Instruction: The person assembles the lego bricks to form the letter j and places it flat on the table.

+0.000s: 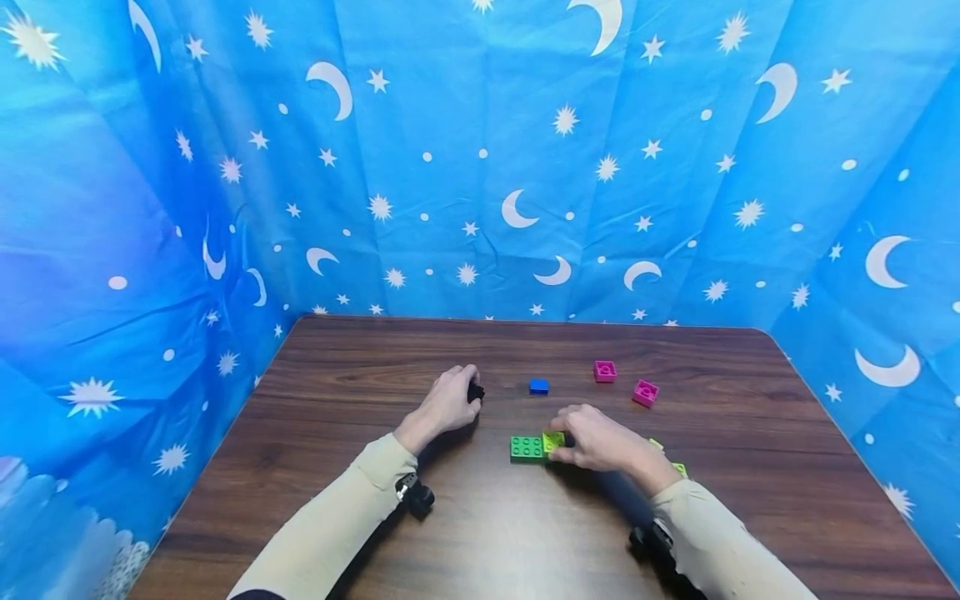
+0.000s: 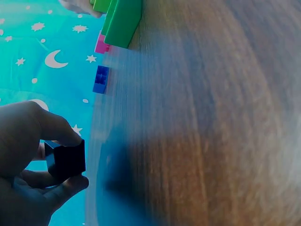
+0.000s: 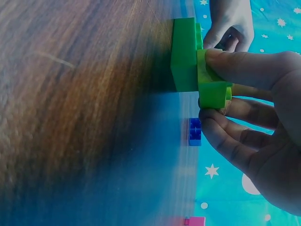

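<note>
Between thumb and fingers, my left hand (image 1: 448,400) holds a small black toy brick (image 2: 67,160), left of the other bricks. A lime-green brick (image 3: 212,92) is pinched by my right hand (image 1: 600,440) over the right end of a longer green brick (image 1: 525,448). In the right wrist view the lime brick sits against the studded top of the green one, its near end jutting past the green brick's end. The green brick lies studs up on the table; no hand grips it directly.
Beyond the green brick lies a blue brick (image 1: 538,387) on the wooden table (image 1: 360,358). Two magenta bricks, one left (image 1: 604,372) and one right (image 1: 646,392), show their hollow undersides. Lime pieces (image 1: 678,469) peek out behind the right wrist. A blue star-patterned cloth (image 1: 450,250) hangs around the table.
</note>
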`<action>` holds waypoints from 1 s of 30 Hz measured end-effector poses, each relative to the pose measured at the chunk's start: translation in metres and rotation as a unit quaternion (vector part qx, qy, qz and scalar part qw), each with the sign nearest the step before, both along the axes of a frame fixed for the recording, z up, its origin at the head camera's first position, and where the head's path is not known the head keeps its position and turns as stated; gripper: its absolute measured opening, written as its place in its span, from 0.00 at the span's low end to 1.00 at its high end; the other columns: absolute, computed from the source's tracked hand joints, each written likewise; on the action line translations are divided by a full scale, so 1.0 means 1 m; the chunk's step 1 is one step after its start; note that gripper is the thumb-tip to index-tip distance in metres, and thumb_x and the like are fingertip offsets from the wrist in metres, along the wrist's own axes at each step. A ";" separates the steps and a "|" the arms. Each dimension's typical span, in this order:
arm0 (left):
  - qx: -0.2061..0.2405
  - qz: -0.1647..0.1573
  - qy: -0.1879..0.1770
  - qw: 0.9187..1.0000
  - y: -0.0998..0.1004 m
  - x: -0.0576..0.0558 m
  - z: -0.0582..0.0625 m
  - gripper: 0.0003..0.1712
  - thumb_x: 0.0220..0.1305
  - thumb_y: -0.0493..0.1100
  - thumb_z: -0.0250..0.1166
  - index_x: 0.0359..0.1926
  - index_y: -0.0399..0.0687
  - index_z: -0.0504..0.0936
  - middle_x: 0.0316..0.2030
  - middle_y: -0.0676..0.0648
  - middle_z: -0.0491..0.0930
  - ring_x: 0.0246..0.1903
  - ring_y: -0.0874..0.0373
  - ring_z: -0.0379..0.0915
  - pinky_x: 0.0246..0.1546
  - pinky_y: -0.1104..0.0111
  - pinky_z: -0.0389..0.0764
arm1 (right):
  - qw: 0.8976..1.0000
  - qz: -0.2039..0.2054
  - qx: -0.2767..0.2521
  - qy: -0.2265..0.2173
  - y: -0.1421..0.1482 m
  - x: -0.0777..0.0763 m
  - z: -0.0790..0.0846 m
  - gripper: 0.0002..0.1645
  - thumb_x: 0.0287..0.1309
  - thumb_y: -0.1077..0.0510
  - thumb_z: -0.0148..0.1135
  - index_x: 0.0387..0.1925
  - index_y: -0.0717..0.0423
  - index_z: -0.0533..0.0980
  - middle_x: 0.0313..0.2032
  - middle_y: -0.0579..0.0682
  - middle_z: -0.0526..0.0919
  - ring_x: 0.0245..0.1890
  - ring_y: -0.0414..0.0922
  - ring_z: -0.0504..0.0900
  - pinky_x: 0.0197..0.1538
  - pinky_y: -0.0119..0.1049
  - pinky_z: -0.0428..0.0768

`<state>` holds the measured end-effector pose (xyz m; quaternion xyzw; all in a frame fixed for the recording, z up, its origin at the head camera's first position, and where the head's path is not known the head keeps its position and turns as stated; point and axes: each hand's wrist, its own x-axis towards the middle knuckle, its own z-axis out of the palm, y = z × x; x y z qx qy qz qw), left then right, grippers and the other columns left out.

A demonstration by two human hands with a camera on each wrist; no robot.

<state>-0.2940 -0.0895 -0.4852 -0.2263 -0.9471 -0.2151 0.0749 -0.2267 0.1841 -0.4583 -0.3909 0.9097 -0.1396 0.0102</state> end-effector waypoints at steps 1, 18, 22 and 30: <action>0.002 -0.003 -0.001 1.000 0.001 0.000 0.000 0.13 0.51 0.38 0.66 0.39 0.48 0.74 0.35 0.48 0.76 0.36 0.53 0.75 0.39 0.61 0.78 | 1.000 0.000 0.000 0.000 0.000 0.000 0.000 0.17 0.55 0.50 0.70 0.41 0.57 0.81 0.34 0.47 0.83 0.34 0.40 0.79 0.40 0.39 0.79; 0.022 -0.015 0.009 1.000 0.003 0.005 0.005 0.13 0.51 0.40 0.68 0.37 0.50 0.73 0.36 0.49 0.81 0.37 0.54 0.72 0.39 0.61 0.75 | 1.000 0.013 -0.005 -0.001 -0.001 -0.001 0.003 0.14 0.53 0.53 0.71 0.38 0.58 0.82 0.33 0.47 0.84 0.34 0.41 0.81 0.40 0.38 0.79; 0.023 -0.015 0.008 1.000 0.003 0.005 0.008 0.13 0.51 0.41 0.70 0.37 0.49 0.75 0.35 0.48 0.82 0.37 0.54 0.72 0.39 0.61 0.75 | 1.000 0.012 -0.003 0.005 -0.002 -0.001 0.005 0.14 0.53 0.53 0.71 0.38 0.59 0.82 0.33 0.48 0.84 0.34 0.42 0.81 0.39 0.38 0.80; 0.042 -0.027 0.014 0.999 0.002 0.008 0.008 0.15 0.52 0.42 0.73 0.36 0.50 0.75 0.35 0.48 0.80 0.39 0.54 0.75 0.42 0.61 0.77 | 1.000 -0.006 0.000 -0.010 -0.003 0.000 0.006 0.17 0.54 0.53 0.71 0.41 0.59 0.82 0.35 0.48 0.84 0.35 0.41 0.80 0.40 0.37 0.80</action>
